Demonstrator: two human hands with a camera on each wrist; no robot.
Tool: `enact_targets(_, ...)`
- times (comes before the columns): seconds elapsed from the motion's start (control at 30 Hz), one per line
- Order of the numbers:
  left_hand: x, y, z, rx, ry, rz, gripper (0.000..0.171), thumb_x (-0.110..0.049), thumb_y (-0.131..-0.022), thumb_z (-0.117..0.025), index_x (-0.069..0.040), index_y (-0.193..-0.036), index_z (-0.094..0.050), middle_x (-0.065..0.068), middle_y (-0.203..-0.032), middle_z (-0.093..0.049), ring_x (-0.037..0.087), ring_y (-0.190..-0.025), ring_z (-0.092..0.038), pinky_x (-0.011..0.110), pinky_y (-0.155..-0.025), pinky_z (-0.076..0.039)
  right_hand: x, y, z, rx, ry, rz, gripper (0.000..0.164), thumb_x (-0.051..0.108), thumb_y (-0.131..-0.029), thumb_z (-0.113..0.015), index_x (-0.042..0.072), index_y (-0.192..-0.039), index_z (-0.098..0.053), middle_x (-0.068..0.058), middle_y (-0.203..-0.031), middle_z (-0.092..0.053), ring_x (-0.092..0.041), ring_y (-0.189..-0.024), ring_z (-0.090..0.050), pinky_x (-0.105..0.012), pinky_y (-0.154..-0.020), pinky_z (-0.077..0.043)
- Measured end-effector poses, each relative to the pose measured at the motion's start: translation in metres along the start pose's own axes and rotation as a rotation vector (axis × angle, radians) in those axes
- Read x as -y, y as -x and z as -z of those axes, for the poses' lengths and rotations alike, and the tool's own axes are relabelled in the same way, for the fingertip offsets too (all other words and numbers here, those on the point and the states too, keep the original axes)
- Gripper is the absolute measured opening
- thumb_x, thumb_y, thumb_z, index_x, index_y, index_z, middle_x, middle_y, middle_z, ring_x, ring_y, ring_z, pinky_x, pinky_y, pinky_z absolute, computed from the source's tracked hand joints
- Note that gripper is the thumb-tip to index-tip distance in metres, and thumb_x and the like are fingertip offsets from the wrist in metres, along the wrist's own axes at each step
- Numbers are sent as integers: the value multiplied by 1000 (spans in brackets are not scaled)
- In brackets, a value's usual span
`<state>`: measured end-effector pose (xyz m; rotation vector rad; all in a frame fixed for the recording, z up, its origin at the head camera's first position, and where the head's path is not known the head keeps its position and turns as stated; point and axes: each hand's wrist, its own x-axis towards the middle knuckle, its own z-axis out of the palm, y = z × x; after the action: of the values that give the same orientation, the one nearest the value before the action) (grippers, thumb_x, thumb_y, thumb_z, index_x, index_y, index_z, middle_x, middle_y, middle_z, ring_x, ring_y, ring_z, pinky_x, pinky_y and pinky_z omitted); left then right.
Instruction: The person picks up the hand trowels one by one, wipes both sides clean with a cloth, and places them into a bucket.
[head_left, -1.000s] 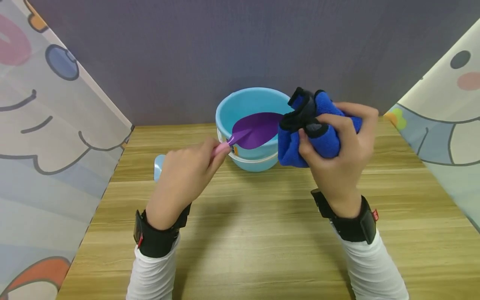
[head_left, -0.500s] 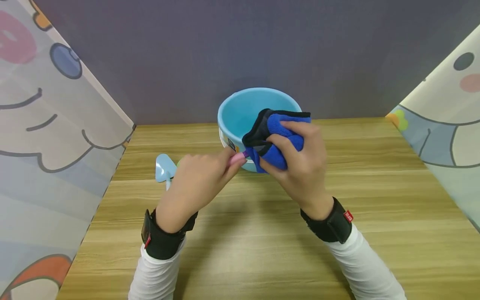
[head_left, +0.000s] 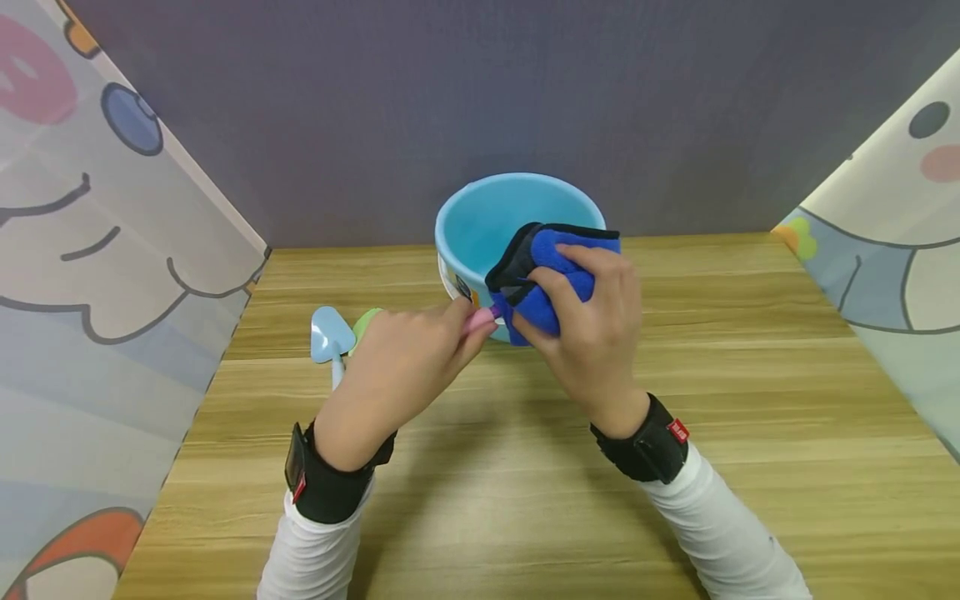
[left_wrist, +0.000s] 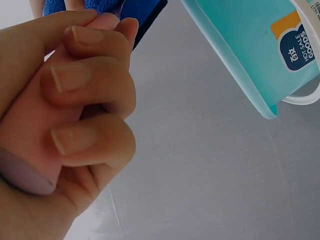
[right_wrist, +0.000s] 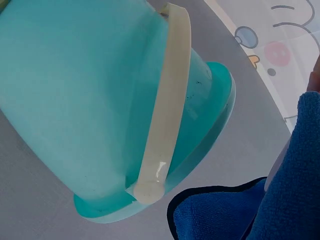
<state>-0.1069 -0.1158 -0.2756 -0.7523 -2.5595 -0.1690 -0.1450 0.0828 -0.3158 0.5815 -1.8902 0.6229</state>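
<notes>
My left hand (head_left: 397, 362) grips the pink handle (head_left: 480, 318) of a toy shovel, fingers curled round it in the left wrist view. The shovel's purple blade is hidden under a blue cloth (head_left: 553, 250) with black edging; only a bit of purple neck shows. My right hand (head_left: 596, 333) holds the folded cloth around the blade, thumb below and fingers above. Both hands are in front of a light blue bucket (head_left: 480, 218), whose front the cloth partly covers. In the right wrist view, the cloth (right_wrist: 215, 212) hangs beside the bucket (right_wrist: 90, 90).
A light blue toy shovel (head_left: 328, 337) lies on the wooden table (head_left: 525, 500), left of the bucket. Beside it a green thing (head_left: 365, 323) is mostly hidden by my left hand. A white handle (right_wrist: 165, 110) hangs on the bucket. A grey wall (head_left: 375, 125) stands behind.
My right hand has moved left and down with the cloth, which now covers the purple blade. My left hand has shifted slightly right, revealing more of the blue shovel and the green thing.
</notes>
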Motion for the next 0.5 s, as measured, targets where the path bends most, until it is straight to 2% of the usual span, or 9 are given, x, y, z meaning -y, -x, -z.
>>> enact_targets(0.5, 1, 1, 0, -5, -20, 2, 41, -39, -103, -60, -10, -75, -53, -6, -58, -28, 12, -43, -31, 26, -41, -21, -1, 0, -1, 60, -9, 5, 41, 22, -75, -91, 6, -102, -66, -22, -123, -58, -45, -113, -56, -59, -96, -47)
